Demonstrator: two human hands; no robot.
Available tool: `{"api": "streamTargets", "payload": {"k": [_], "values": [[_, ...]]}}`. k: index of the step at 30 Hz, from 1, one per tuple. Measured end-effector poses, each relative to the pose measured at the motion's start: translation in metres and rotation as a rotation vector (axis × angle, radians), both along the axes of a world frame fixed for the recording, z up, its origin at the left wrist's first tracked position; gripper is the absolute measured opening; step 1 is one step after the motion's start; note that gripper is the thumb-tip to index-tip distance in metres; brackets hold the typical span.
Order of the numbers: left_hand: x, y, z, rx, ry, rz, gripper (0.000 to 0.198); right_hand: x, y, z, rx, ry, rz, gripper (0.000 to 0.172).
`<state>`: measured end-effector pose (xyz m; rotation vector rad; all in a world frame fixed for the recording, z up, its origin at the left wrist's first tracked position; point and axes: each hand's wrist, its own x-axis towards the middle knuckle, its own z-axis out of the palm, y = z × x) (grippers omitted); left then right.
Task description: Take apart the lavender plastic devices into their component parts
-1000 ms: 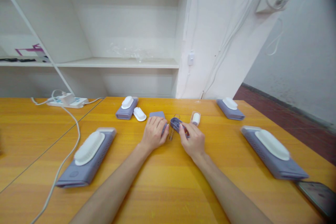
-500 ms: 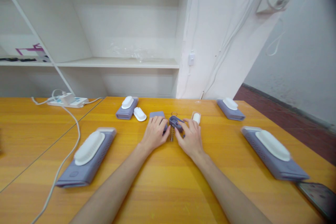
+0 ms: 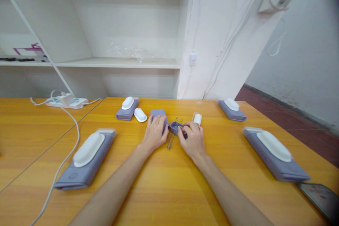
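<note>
My left hand [image 3: 155, 132] is closed around the near end of a purple-grey box-shaped housing [image 3: 158, 112] on the table. My right hand [image 3: 192, 137] pinches a hollow, oval purple-grey part [image 3: 175, 126] between thumb and fingers, just right of the housing. Below that part, a thin metal coil spring [image 3: 170, 142] slants toward me, and a wire loop [image 3: 179, 119] shows behind it; whether they are one piece I cannot tell. Behind my right fingers lies a white oval piece with a clear rim [image 3: 197, 117]. The fingertips on the housing are partly hidden.
Purple-grey housings with white oval tops stand at far left [image 3: 127, 108], near left [image 3: 87, 159], far right [image 3: 232, 109] and near right [image 3: 277, 153]. A loose white cover [image 3: 140, 115] lies behind my left hand. A power strip [image 3: 67, 101], white cable [image 3: 78, 137] and phone [image 3: 320, 197] are at the sides.
The oval part in my right hand has turned and tipped slightly. The spring's near end has swung left and toward me. More of the housing shows at my left hand.
</note>
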<state>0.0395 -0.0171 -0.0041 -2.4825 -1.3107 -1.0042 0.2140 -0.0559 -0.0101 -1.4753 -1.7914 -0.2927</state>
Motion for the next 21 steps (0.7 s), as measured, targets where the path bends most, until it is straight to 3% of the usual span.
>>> {"api": "streamTargets", "payload": {"k": [7,14,21], "values": [[-0.001,0.004,-0.002,0.018,-0.069,0.152,0.022,0.001,-0.001,0.001,0.024,-0.013,0.023,0.020],[-0.004,0.017,-0.009,-0.022,-0.058,0.025,0.027,0.000,0.000,0.000,0.041,-0.013,0.030,0.023],[-0.004,0.050,-0.010,-0.133,0.000,0.009,0.033,0.000,0.000,0.000,0.025,-0.024,0.040,0.026]]}}
